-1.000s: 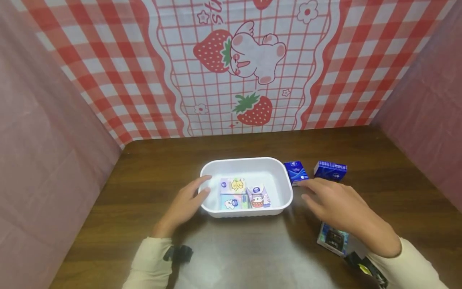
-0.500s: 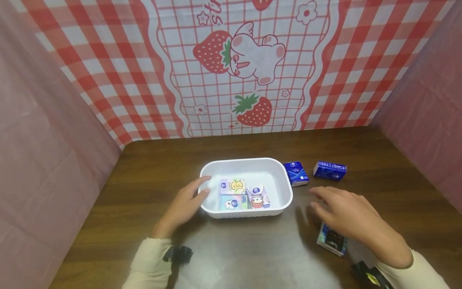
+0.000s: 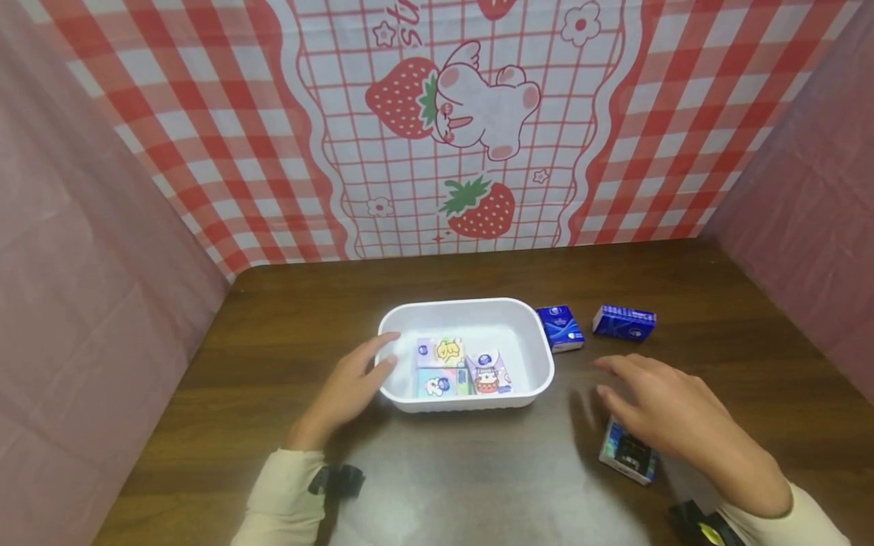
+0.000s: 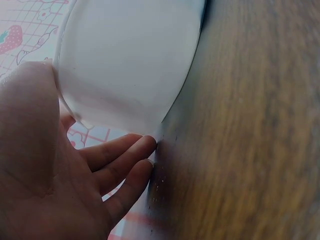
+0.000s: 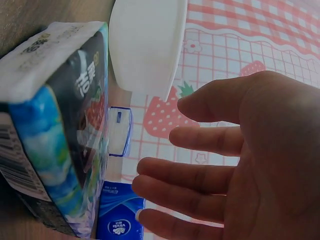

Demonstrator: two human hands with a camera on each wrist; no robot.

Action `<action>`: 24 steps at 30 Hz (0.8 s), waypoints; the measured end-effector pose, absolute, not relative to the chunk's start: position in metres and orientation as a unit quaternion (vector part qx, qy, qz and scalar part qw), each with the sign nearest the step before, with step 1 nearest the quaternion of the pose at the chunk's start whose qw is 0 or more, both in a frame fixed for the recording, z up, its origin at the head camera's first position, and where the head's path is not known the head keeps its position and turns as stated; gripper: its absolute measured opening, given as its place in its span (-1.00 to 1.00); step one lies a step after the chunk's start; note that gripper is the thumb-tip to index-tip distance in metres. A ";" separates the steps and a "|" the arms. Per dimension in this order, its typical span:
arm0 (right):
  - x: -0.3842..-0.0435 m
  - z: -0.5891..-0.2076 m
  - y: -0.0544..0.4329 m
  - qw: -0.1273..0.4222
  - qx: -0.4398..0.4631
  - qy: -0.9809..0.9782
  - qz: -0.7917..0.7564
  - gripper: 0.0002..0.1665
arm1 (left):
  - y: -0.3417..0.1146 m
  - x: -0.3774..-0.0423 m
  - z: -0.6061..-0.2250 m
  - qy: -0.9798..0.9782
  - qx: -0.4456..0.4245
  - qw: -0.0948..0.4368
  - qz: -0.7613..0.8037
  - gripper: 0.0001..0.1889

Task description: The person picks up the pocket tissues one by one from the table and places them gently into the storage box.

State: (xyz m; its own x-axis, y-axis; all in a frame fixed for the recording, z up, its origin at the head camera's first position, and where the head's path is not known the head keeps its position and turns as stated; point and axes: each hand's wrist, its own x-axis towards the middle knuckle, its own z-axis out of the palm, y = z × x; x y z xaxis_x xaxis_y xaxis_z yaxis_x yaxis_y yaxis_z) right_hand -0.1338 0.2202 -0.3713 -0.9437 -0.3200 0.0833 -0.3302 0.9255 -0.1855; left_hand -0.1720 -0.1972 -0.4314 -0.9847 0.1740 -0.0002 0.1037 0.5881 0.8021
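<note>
My left hand [image 3: 350,388] holds the left end of a white plastic basin [image 3: 492,327], thumb and index finger over its rim. In the left wrist view, the other fingers [image 4: 125,162] extend outside the wall, under the rim. Inside the basin lie cartoon-printed tissue packs: a yellow-figure one [image 3: 440,352], a light blue one [image 3: 433,384] and a lilac one [image 3: 488,376]. My right hand [image 3: 665,406] hovers with spread, loosely bent fingers and holds nothing. Below it, partly covered, a tissue pack with a dark printed front [image 3: 627,453] lies on the table.
A blue tissue pack [image 3: 561,329] lies against the basin's right end. Another blue pack [image 3: 624,323] rests on its side farther right. The brown wooden table [image 3: 293,303] meets a strawberry-print cloth [image 3: 478,152] behind, with pink curtains [image 3: 89,265] at both sides.
My right hand has drawn back to the right and towards me, away from the blue pack beside the basin, to over the dark-fronted pack. The left hand and basin have stayed put.
</note>
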 end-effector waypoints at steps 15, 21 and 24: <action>-0.127 -0.380 0.231 -0.009 0.141 -0.987 0.076 -0.39 | -0.196 -0.172 -0.430 0.889 0.076 0.043 0.450 -0.52; -0.125 -0.383 0.234 -0.015 0.137 -0.988 0.068 -0.34 | -0.196 -0.171 -0.430 0.889 0.071 0.046 0.449 -0.51; -0.123 -0.384 0.235 -0.028 0.128 -0.989 0.067 -0.31 | -0.196 -0.171 -0.430 0.890 0.072 0.045 0.447 -0.51</action>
